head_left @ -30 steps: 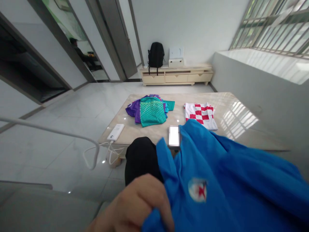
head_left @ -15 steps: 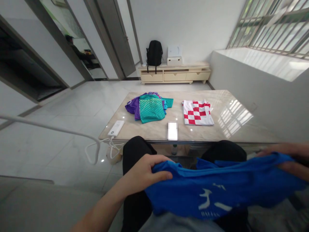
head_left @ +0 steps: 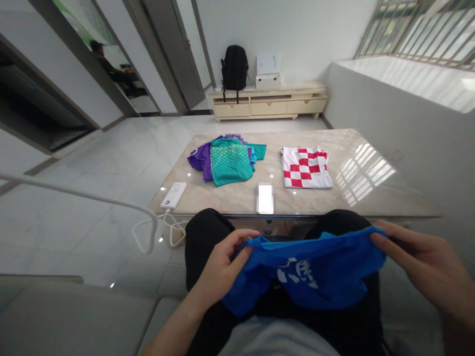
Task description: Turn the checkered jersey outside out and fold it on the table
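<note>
Blue shirt (head_left: 311,269) stretched over lap, between hands. Left hand (head_left: 226,262) pinching left edge, right hand (head_left: 419,264) pinching right edge. Tabletop (head_left: 237,200) beyond knees: teal shirt (head_left: 230,160), checkered shirt (head_left: 306,165), power bank (head_left: 173,194).

Blue shirt (head_left: 308,269) bunched narrower; hands closer together.

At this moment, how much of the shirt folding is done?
Done: a red-and-white checked shirt and a teal shirt atop a purple one lie folded on the table. In hand: both hands hold the blue shirt, unfolded. No others visible.
</note>
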Demonstrator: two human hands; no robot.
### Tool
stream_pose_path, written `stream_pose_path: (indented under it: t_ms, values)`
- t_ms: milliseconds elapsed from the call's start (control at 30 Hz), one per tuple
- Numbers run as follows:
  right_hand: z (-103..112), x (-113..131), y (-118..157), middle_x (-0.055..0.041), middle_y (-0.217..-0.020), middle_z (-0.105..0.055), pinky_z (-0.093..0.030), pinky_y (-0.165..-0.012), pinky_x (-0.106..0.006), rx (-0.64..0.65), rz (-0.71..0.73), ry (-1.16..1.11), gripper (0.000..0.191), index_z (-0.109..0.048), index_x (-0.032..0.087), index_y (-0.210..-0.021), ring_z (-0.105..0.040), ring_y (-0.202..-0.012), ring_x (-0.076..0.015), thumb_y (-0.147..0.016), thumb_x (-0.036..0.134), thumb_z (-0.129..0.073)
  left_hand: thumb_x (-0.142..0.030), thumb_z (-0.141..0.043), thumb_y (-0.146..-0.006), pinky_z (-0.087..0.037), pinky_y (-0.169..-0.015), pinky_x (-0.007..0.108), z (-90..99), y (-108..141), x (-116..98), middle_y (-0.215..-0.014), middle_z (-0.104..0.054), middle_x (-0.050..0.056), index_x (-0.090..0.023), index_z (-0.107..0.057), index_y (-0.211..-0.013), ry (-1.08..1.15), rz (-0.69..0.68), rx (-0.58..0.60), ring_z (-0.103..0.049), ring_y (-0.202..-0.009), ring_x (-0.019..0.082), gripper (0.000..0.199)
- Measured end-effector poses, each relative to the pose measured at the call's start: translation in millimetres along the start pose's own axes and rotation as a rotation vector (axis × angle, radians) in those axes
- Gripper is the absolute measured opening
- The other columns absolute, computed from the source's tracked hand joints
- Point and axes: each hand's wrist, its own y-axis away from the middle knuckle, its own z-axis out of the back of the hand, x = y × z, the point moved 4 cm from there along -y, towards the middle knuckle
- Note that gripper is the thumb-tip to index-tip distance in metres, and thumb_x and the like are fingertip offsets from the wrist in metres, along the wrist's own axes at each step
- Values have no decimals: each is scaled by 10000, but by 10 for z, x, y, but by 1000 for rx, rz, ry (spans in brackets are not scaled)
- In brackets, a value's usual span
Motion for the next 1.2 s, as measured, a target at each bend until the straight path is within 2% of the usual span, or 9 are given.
stream_pose_path:
  t_ms: [100,200,333,467,567,733,933,1067,1200]
  values:
    - [-79,-135,-29,-21,-947,-784,-567,-708,-163,51,-95,-2,270,-801,270,-963,-726,-836,-186,-872,506,-708,-370,-622,-985,-503,-881,258,-53,-57,88,-1182,-730,37,-250,-669,-1277,-14,73,71,-681,-1025,186,319]
    - [-154,-219,-41,-38,-992,-789,-576,-749,-180,102,-137,-34,322,-812,270,-989,-733,-886,-204,-852,549,-725,-382,-698,-933,-496,-848,246,-70,-95,129,-1077,-758,24,-230,-749,-1126,-75,67,121,-687,-977,188,251]
    - [-260,-213,-64,-42,-896,-774,-572,-697,-191,188,-87,-91,304,-811,254,-904,-716,-795,-187,-865,541,-718,-380,-682,-943,-489,-726,235,-16,-134,167,-842,-742,13,-182,-754,-891,-146,-8,-27,-675,-793,164,217]
    - [-289,-148,-75,-54,-909,-749,-570,-679,-206,254,25,-152,255,-804,239,-863,-700,-801,-188,-889,476,-712,-292,-690,-941,-505,-810,242,50,-131,102,-890,-750,19,-191,-760,-905,-158,-199,-106,-696,-862,167,128]
    - [-235,-119,-58,-66,-912,-751,-574,-693,-221,200,30,-177,248,-814,232,-831,-701,-834,-209,-851,473,-758,-227,-692,-930,-514,-828,233,143,-109,19,-912,-769,19,-201,-775,-926,-208,-289,-143,-713,-879,163,87]
    - [-243,-139,26,-57,-883,-780,-565,-656,-201,-87,-286,-269,350,-816,226,-876,-698,-745,-184,-722,537,-859,-301,-728,-897,-491,-634,211,227,-71,1,-785,-762,10,-192,-776,-849,-330,-195,-336,-682,-694,145,128]
    - [-933,110,152,-45,-750,-757,-575,-591,-230,143,-405,-567,371,-729,189,-906,-701,-635,-170,-740,493,-864,-337,-736,-897,-438,-514,197,-196,-81,-45,-625,-680,-23,-179,-757,-816,-202,-130,-333,-587,-530,108,178]
    - [-1322,246,233,-51,-806,-767,-588,-645,-252,272,-368,-622,367,-701,175,-909,-731,-719,-193,-751,462,-866,-261,-738,-912,-519,-664,211,-508,-44,-196,-770,-733,16,-167,-754,-889,-231,-369,-236,-668,-680,127,98]
    - [-1410,231,251,-55,-883,-785,-610,-712,-273,318,-287,-548,312,-707,194,-956,-763,-836,-236,-779,405,-855,-210,-714,-932,-549,-736,238,-630,10,-186,-879,-740,59,-165,-748,-1044,-341,-562,-202,-688,-803,154,126]
